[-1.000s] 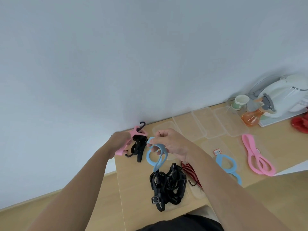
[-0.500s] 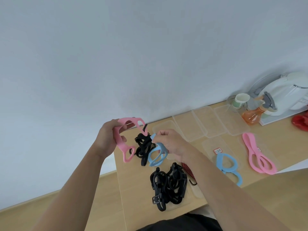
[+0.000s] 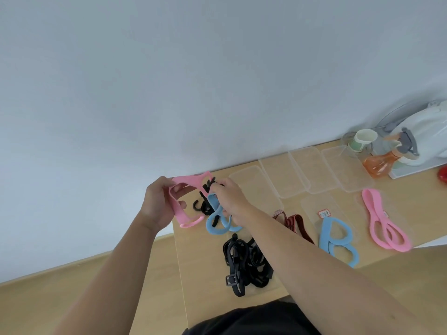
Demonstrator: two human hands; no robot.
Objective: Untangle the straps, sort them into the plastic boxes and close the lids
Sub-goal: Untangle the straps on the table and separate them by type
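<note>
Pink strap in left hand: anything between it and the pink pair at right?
The pink strap in the left hand looks tangled with a black hooked strap and a blue strap held by the right hand. The right forearm crosses the way to the pink pair.

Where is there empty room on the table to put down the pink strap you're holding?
Bare wood runs along the table's left edge, beside the black strap pile. Another patch looks bare between the pink straps on the right and the orange spray bottle. The middle is crowded: black pile, striped strap and blue straps lie close together.
</note>
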